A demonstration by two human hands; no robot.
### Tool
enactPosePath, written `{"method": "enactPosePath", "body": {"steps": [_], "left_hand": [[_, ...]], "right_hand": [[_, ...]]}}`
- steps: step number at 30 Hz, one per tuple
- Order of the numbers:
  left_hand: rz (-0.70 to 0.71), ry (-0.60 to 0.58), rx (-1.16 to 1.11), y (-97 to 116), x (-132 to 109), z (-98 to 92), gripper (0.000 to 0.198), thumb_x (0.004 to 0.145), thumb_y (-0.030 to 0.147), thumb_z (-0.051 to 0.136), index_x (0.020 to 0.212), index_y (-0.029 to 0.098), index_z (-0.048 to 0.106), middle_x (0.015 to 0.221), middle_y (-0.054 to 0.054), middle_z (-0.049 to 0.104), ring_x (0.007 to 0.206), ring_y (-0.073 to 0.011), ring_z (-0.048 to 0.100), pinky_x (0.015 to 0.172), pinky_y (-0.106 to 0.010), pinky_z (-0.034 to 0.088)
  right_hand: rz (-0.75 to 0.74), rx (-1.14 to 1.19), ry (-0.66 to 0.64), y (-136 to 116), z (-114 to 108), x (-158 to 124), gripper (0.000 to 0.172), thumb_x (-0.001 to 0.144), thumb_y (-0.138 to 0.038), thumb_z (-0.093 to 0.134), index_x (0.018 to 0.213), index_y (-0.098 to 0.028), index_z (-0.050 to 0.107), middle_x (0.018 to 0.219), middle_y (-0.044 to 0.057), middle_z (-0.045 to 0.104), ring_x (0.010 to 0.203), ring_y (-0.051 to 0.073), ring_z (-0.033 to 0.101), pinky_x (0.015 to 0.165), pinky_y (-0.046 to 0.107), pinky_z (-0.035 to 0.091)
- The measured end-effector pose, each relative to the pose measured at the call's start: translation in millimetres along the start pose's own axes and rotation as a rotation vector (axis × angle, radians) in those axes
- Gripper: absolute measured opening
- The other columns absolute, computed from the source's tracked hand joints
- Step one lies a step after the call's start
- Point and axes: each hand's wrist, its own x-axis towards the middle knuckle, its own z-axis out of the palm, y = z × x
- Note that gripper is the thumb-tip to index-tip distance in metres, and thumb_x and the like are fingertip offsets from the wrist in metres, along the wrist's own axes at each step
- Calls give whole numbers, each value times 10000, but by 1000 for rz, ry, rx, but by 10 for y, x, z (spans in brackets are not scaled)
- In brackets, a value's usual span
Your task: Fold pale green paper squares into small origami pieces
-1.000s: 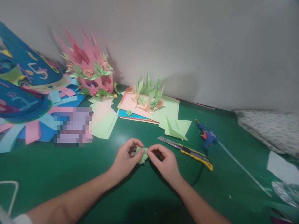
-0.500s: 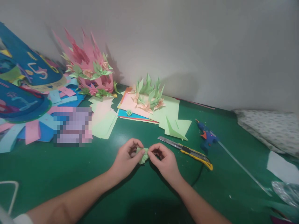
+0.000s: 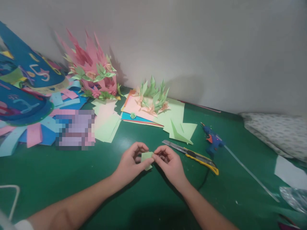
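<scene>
Between my hands is a small piece of folded light green paper, held above the table. My left hand grips it from the left, its thumb lying across the lower part. My right hand pinches the paper's right edge between thumb and fingertips. Fingers behind the paper are partly hidden. To the right of my right hand lies a yellow box cutter with its blade out. Just beyond it are light green paper sheets, one folded to a point.
A blue glue gun with a long glue stick lies at right. Behind my hands stand a green paper crown on coloured sheets and a pink paper crown. Blue cone hats fill the left. A patterned cloth rests at far right.
The green paper has turned so that a flatter, larger face shows. My left thumb has shifted right across its lower part, close to my right fingertips.
</scene>
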Motion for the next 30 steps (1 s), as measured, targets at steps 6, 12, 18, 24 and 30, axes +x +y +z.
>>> {"method": "enactPosePath", "body": {"steps": [6, 12, 18, 24, 30], "left_hand": [[-27, 18, -4, -26, 26, 8, 212, 727, 257, 584, 877, 186, 452, 791, 10, 468, 664, -91, 482, 558, -193, 415], [-56, 25, -82, -1, 54, 3, 226, 711, 224, 600, 834, 185, 414, 741, 34, 446, 636, -75, 452, 560, -182, 381], [-114, 11, -206, 38, 57, -7, 279, 691, 248, 625, 820, 193, 383, 713, 40, 474, 614, -78, 481, 557, -194, 392], [-60, 5, -79, -5, 82, -59, 258, 698, 265, 621, 869, 195, 441, 653, 53, 479, 575, -78, 478, 525, -186, 372], [1, -82, 104, -29, 63, -89, 279, 726, 301, 599, 965, 191, 506, 695, 2, 601, 595, -112, 522, 545, -218, 386]], "right_hand": [[-23, -10, -7, -8, 4, -3, 88, 738, -249, 596, 743, -176, 546, 689, -1, 556, 624, 116, 543, 575, 217, 466], [-22, 18, -33, -34, 4, -7, 79, 758, -255, 560, 753, -178, 540, 686, 1, 548, 614, 117, 541, 579, 224, 471], [-11, 84, -112, -35, -25, -10, 77, 773, -259, 542, 799, -187, 534, 737, 4, 542, 659, 123, 555, 633, 239, 474], [0, 134, -120, -19, -32, 1, 148, 815, -310, 493, 899, -194, 531, 789, 22, 551, 706, 136, 551, 667, 256, 472], [-20, 44, -137, 10, 9, -11, 144, 759, -275, 590, 867, -188, 553, 742, 4, 540, 654, 114, 524, 609, 219, 468]]}}
